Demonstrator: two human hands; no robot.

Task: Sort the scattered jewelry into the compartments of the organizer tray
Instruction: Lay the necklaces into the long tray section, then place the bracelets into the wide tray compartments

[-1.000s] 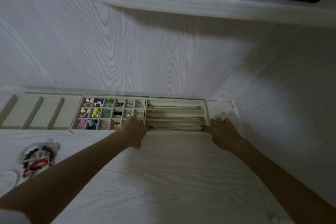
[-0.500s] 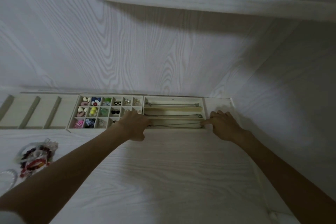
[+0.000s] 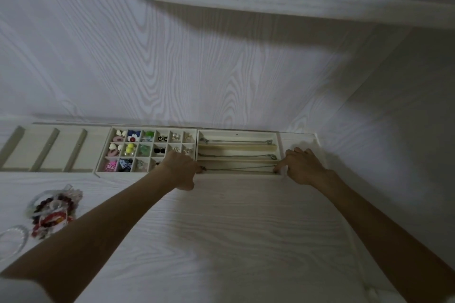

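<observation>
Pale matt wood-grain table (image 3: 234, 229); beside it, the matt cream tray (image 3: 237, 133) holds thin metal chains (image 3: 236, 141) and glossy beads (image 3: 53, 211).

A row of cream organizer trays (image 3: 280, 136) lies along the back of the white wood-grain table (image 3: 234, 229), against the wall. The long-slot tray sits rightmost, the small-grid tray (image 3: 104, 155) to its left, a wide-divider tray (image 3: 14, 152) further left. A heap of beaded bracelets (image 3: 53, 211) lies before them, left.

likely a home: white wood-grain desk (image 3: 221, 229), jewelry tray (image 3: 197, 130).
</observation>
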